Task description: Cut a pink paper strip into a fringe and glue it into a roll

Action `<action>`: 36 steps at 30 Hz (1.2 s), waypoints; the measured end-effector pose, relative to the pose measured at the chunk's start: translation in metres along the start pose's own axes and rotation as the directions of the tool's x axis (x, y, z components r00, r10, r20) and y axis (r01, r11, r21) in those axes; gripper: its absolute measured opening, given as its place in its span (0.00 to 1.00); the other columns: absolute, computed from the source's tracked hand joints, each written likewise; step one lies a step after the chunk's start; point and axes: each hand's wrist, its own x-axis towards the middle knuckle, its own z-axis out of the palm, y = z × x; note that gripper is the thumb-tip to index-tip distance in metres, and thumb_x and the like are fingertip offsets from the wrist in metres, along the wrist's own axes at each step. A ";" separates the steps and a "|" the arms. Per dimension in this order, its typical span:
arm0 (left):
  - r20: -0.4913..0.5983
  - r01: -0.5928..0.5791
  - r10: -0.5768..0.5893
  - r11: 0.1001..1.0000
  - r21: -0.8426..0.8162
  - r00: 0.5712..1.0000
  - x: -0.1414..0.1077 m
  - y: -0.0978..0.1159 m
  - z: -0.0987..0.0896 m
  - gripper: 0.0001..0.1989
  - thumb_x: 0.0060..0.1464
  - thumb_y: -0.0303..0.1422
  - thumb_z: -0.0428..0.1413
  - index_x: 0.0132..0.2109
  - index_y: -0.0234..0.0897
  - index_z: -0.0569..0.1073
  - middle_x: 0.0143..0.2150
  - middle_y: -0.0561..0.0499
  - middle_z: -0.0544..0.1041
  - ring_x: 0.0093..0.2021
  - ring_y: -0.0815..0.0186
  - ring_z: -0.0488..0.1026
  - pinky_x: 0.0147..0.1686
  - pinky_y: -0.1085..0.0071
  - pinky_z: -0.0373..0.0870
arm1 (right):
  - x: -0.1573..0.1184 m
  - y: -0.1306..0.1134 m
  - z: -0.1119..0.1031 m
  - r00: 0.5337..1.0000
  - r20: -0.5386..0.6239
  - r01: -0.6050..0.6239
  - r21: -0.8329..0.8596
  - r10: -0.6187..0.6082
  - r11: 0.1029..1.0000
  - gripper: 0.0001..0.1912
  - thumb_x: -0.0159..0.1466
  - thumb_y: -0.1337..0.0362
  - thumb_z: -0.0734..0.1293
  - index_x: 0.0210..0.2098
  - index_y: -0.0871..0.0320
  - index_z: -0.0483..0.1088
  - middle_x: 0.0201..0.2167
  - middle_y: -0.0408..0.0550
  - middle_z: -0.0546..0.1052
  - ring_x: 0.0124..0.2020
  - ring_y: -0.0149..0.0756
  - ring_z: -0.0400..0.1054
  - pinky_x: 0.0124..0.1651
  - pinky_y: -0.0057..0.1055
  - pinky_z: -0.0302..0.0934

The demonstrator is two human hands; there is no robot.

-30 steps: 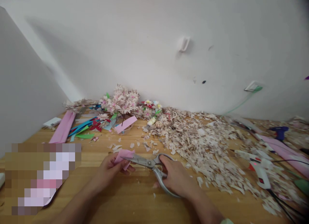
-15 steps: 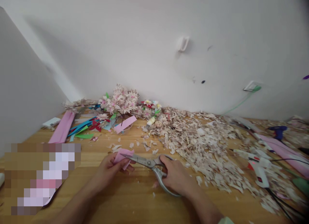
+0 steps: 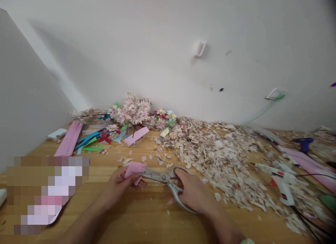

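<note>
My left hand [image 3: 121, 182] pinches a small piece of pink crepe paper [image 3: 133, 169] between thumb and fingers. The upper right edge of the paper looks notched. My right hand [image 3: 193, 191] is closed around the handles of a pair of silver scissors [image 3: 165, 177]. Their blades point left and lie against the pink paper, just beside my left fingertips. Whether the blades are fully closed is hard to see where they meet the paper.
Dried petals [image 3: 217, 156] spread over the right of the wooden table [image 3: 147, 216]. Handmade flowers [image 3: 133, 109] lie at the back near a pink strip [image 3: 137, 136] and coloured strips [image 3: 90, 139]. A white glue gun [image 3: 282, 184] and a blue glue gun [image 3: 303, 143] are at right.
The scissor blades seem to have come closer together on the pink paper, whose edge shows more notches. Both hands stay in nearly the same place; the whole view shifts very slightly.
</note>
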 end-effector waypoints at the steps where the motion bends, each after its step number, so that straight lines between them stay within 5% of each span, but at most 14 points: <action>1: 0.003 0.000 0.000 1.000 -0.002 1.000 0.000 0.000 0.000 0.17 0.39 0.45 0.60 0.34 0.38 0.77 0.25 0.50 0.81 0.28 0.61 0.77 0.28 0.70 0.72 | 0.000 0.000 0.000 1.000 -0.004 0.006 0.003 -0.006 1.000 0.25 0.43 0.48 0.73 0.31 0.54 0.61 0.28 0.42 0.72 0.27 0.35 0.63 0.26 0.26 0.45; 10: -0.003 0.011 -0.011 1.000 -0.005 1.000 0.000 0.000 0.001 0.15 0.40 0.44 0.60 0.33 0.38 0.76 0.25 0.52 0.81 0.27 0.63 0.76 0.29 0.70 0.72 | 0.000 0.002 0.006 1.000 -0.001 0.010 0.000 -0.010 1.000 0.20 0.49 0.48 0.68 0.32 0.54 0.61 0.26 0.43 0.72 0.28 0.36 0.64 0.26 0.28 0.45; 36: 0.049 0.023 -0.023 1.000 -0.002 0.999 0.000 -0.004 -0.002 0.14 0.46 0.42 0.58 0.37 0.38 0.76 0.36 0.48 0.81 0.33 0.61 0.77 0.32 0.69 0.73 | -0.002 -0.004 -0.007 0.996 0.059 -0.074 0.059 0.070 0.996 0.22 0.46 0.47 0.70 0.30 0.54 0.63 0.27 0.43 0.73 0.26 0.35 0.64 0.26 0.26 0.47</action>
